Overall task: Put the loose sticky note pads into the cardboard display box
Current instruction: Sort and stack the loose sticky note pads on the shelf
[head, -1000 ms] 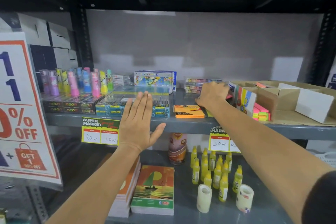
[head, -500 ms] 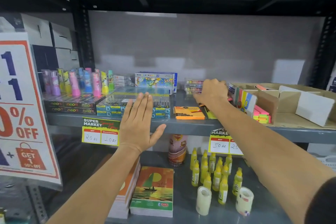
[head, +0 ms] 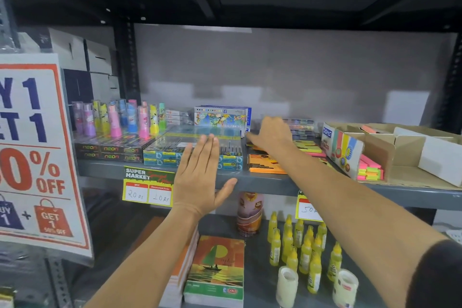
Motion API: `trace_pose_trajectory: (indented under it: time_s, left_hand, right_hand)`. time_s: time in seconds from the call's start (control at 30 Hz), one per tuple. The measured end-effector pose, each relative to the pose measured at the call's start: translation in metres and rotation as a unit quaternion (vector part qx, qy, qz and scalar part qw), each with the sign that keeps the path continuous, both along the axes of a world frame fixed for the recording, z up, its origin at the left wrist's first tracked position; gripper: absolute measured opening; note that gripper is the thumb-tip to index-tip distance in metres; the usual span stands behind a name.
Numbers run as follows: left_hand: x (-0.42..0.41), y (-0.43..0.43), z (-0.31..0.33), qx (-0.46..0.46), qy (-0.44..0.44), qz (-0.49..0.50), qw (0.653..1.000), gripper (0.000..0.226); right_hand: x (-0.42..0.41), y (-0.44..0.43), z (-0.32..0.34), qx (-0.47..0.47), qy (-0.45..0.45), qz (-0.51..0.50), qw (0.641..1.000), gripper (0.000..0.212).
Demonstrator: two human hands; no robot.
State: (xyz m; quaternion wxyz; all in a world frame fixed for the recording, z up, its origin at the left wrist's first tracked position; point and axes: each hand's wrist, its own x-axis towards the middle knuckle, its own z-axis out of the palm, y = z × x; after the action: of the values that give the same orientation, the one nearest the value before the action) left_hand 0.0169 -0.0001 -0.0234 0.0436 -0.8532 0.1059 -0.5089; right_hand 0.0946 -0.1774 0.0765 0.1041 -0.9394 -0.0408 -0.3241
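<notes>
Since a second ago the right hand [head: 271,136] has slid leftward over the loose sticky note pads [head: 266,164] on the shelf [head: 275,184] left of the cardboard display box [head: 400,155], finger state unclear, left hand [head: 200,177] spread; light, stiff pads suit edge pinches.

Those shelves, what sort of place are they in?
Most likely a stationery aisle in a shop: a handwritten price tag on the shelf edge, a discount poster, and glue bottles below.
</notes>
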Motion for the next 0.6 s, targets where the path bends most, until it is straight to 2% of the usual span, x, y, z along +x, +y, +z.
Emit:
trace_pose_trajectory:
  time_s: [0.23,0.37,0.5,0.6]
  left_hand:
    - [0.001,0.001,-0.002,0.002,-0.011,-0.003,1.000,0.080]
    - [0.002,0.001,-0.002,0.001,-0.014,-0.005,1.000,0.080]
    - [0.002,0.001,-0.001,0.001,-0.012,-0.004,1.000,0.080]
    - [0.003,0.001,-0.002,0.002,-0.015,-0.004,1.000,0.080]
  right_hand:
    - [0.004,0.005,-0.004,-0.010,0.027,0.022,0.999,0.048]
    - [0.007,-0.001,-0.005,-0.034,0.084,0.032,0.995,0.050]
    - [0.012,-0.012,0.002,-0.010,0.144,0.037,0.989,0.053]
    - [0.014,-0.028,0.009,0.013,0.152,0.039,0.987,0.036]
